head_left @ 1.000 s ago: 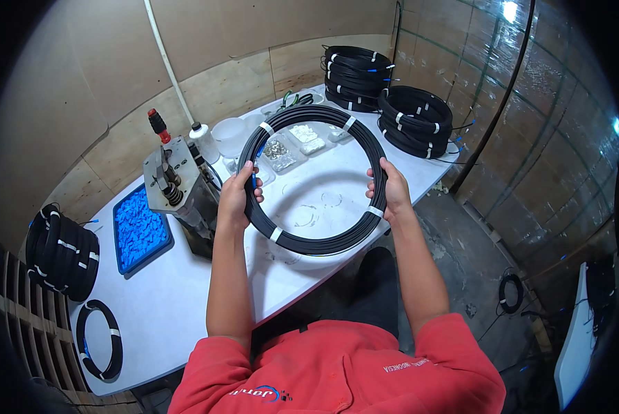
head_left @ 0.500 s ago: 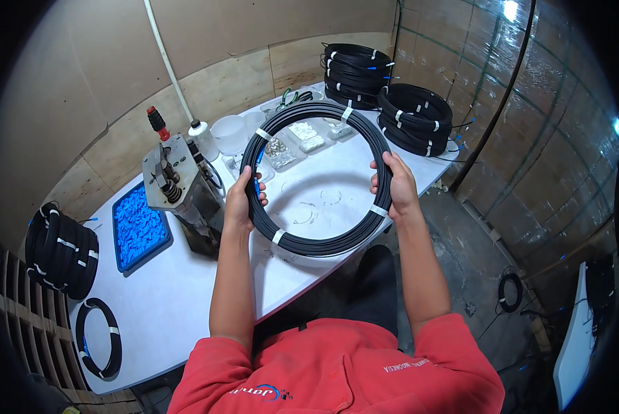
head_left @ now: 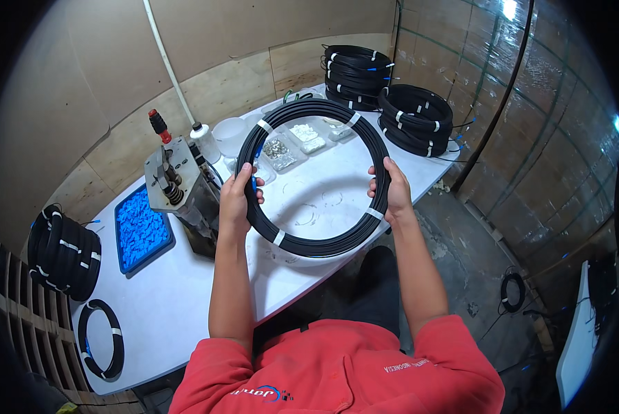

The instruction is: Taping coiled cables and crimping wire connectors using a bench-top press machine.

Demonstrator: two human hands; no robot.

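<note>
We hold a large black coiled cable ring bound with white tape bands [head_left: 314,178] above the white worktable [head_left: 185,283], tilted toward us. Our left hand [head_left: 236,196] is wrapped around the ring's left side; our right hand [head_left: 392,192] is clasped on its right side. Left of the ring stands a grey metal press machine [head_left: 178,186], and beyond that a blue tray of small blue parts [head_left: 140,228]. Behind the ring lie clear plastic trays of small fittings [head_left: 296,141]; further back, two stacks of black cable coils [head_left: 385,86].
</note>
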